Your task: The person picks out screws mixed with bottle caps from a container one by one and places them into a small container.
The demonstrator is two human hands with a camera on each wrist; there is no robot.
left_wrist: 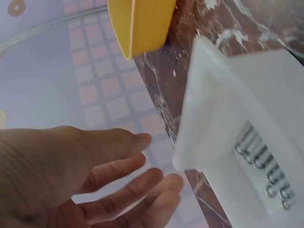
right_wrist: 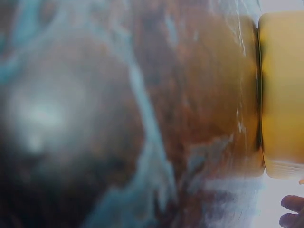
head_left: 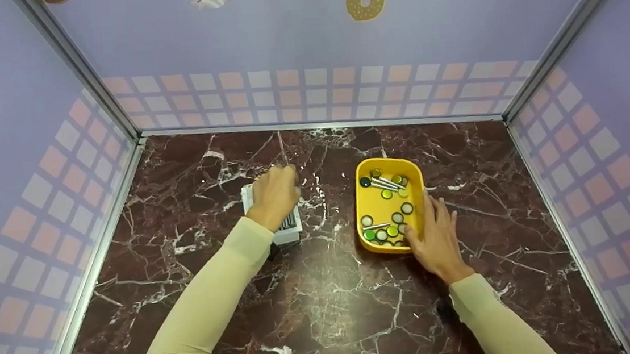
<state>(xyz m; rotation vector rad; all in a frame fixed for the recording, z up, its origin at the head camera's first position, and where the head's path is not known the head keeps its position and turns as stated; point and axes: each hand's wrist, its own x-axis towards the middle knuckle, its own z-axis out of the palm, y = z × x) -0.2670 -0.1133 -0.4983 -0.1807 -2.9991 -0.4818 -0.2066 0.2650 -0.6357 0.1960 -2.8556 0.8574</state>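
Observation:
My left hand (head_left: pixel 276 194) hovers over a white box (head_left: pixel 289 236), blurred in the head view. In the left wrist view its thumb and loosely bent fingers stand apart with nothing between them, beside the box's rim. Inside that box lie several slim metal pieces (left_wrist: pixel 266 166) with rounded ends. My right hand (head_left: pixel 437 235) holds the right wall of a yellow bin (head_left: pixel 373 206), thumb at the rim and fingers along the outside. The bin contains several small round discs (head_left: pixel 397 217), green, yellow and whitish, and several silver rods (head_left: pixel 387 183). The right wrist view shows only some fingertips (right_wrist: pixel 292 204).
Both containers stand on a dark red marbled tabletop (head_left: pixel 338 312), with a gap between them. Purple panels (head_left: pixel 291 31) with a checked band enclose it at the back, left and right. A small black object (head_left: pixel 273 252) shows beside the white box, partly behind the left sleeve.

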